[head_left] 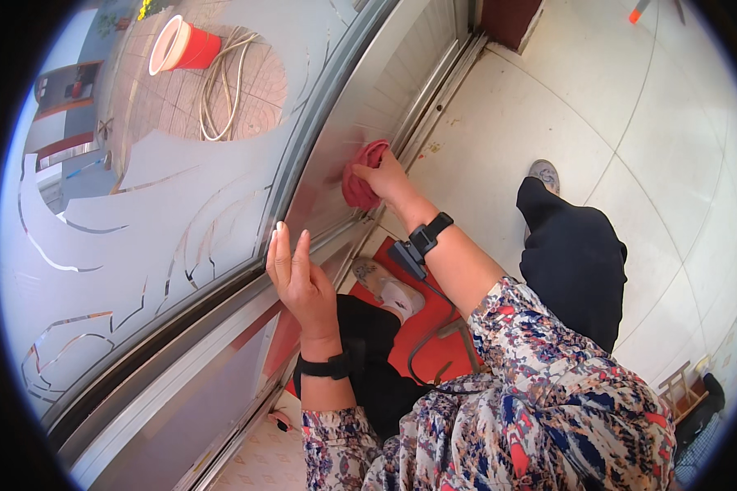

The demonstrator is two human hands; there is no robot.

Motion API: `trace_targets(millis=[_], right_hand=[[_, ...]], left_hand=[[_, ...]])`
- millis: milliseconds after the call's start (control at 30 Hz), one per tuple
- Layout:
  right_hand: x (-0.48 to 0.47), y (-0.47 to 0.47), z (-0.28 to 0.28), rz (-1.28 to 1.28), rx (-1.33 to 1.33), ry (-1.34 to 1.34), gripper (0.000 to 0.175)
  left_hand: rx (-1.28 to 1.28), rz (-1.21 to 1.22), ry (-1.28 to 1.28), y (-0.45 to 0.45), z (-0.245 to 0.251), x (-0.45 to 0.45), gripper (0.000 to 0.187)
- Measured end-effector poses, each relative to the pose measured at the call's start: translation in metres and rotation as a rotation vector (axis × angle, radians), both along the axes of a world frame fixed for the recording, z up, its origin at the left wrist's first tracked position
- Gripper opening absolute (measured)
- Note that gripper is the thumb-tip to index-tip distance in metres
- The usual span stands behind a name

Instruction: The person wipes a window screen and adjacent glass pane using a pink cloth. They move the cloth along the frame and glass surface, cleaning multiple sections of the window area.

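My right hand (386,175) grips a crumpled red cloth (360,184). The cloth lies against the shiny lower panel (374,104) of a sliding door, close to the floor track. To the left, my left hand (299,279) is raised with its fingers extended and holds nothing. Its fingertips are by the corner of the door's grey metal frame (319,141); whether they touch it I cannot tell. Above the frame is a patterned frosted glass pane (178,184). Dark straps circle both wrists, and the right one carries a small black device (408,259).
A floor track (430,116) runs along the door's foot beside pale floor tiles (589,110). Beneath me lies a red mat (408,344) with a stool partly hidden on it. Outside the glass, a red bucket (199,49) and a coiled hose (224,92) rest on paving.
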State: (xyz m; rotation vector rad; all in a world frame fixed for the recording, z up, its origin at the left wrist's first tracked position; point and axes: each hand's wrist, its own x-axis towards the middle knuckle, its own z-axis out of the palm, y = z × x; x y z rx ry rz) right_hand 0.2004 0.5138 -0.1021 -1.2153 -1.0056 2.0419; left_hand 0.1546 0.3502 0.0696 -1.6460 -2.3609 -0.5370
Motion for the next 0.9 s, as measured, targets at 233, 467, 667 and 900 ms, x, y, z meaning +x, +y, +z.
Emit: trace_targets(millis=[233, 467, 667, 900], right_hand=[[-0.009, -0.026, 0.06, 0.05, 0.067, 0.279, 0.039], [-0.016, -0.017, 0.013, -0.13, -0.214, 0.083, 0.019], [-0.016, -0.008, -0.062, -0.272, -0.453, 0.115, 0.019], [-0.016, -0.001, -0.08, -0.389, -0.593, 0.167, 0.028]], left_hand=[[0.048, 0.04, 0.018, 0.01, -0.008, 0.0, 0.04], [0.075, 0.04, 0.059, 0.017, -0.001, 0.003, 0.035], [0.067, 0.063, 0.102, 0.015, 0.009, 0.009, 0.034], [0.074, 0.079, 0.09, 0.009, 0.016, 0.015, 0.034]])
